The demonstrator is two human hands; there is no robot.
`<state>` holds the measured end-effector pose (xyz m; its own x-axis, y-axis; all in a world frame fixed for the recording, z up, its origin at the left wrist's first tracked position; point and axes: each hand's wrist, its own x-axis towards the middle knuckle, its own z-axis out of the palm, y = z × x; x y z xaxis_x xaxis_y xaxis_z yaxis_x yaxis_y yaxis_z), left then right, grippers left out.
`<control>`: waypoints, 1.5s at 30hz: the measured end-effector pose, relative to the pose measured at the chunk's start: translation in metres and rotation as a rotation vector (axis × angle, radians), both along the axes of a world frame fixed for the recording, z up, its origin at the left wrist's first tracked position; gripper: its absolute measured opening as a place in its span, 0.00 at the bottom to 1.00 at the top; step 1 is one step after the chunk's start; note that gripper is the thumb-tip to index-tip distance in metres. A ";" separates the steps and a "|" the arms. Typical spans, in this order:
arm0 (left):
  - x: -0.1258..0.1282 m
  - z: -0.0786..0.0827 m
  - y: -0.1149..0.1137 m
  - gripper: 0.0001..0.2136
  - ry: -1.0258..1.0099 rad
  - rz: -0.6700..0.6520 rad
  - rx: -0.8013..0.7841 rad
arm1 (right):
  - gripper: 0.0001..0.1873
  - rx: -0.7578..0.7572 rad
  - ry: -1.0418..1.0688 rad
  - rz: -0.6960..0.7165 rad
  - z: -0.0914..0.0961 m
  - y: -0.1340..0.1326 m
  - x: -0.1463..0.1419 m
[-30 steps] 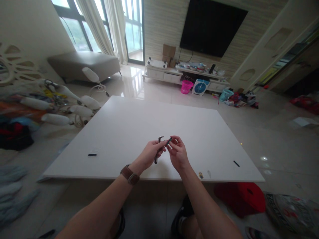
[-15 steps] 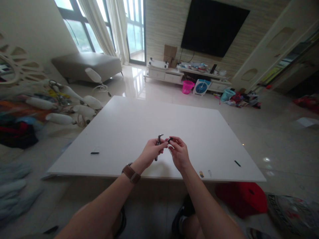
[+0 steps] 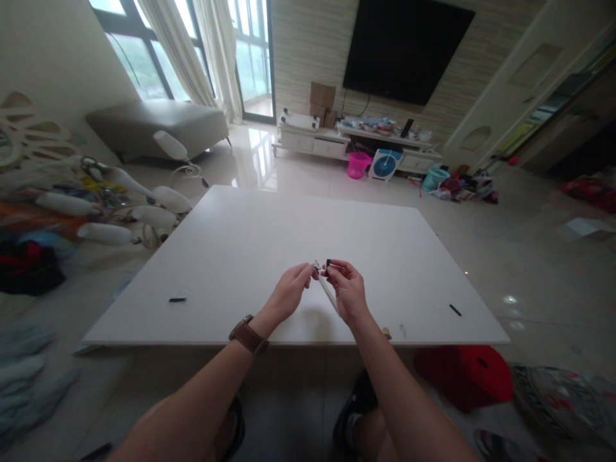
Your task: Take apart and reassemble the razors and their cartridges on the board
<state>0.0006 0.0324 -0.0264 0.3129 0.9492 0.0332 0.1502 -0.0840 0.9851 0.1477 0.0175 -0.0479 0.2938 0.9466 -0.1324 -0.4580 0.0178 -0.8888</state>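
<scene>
Tabletop [image 3: 269,224] stretches well ahead of both hands to its far edge; its near edge lies just behind them. Left hand [image 3: 289,290] pinches what looks like a pale strip [image 3: 328,293] by its metal end, between the hands, the strip slanting toward the right palm. Right hand [image 3: 350,292] pinches a black piece [image 3: 328,266] just beside that metal end. Farther right of the hands, on the floor, a bag [image 3: 563,401] bears print too blurred to read.
</scene>
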 end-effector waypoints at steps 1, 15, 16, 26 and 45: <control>-0.001 0.001 -0.001 0.20 0.033 -0.015 0.030 | 0.15 0.015 -0.006 0.002 0.000 0.000 0.001; -0.001 0.008 -0.010 0.19 0.142 -0.079 0.116 | 0.11 0.074 -0.058 0.064 0.001 -0.003 0.004; -0.001 0.007 -0.009 0.19 0.148 -0.075 0.118 | 0.11 0.071 -0.072 0.066 0.000 -0.003 0.005; -0.001 0.004 -0.009 0.18 0.143 -0.091 0.163 | 0.09 0.059 -0.058 0.069 0.002 -0.005 0.004; -0.003 -0.001 -0.006 0.14 0.279 -0.118 0.281 | 0.13 -0.020 0.140 0.090 0.013 -0.005 0.003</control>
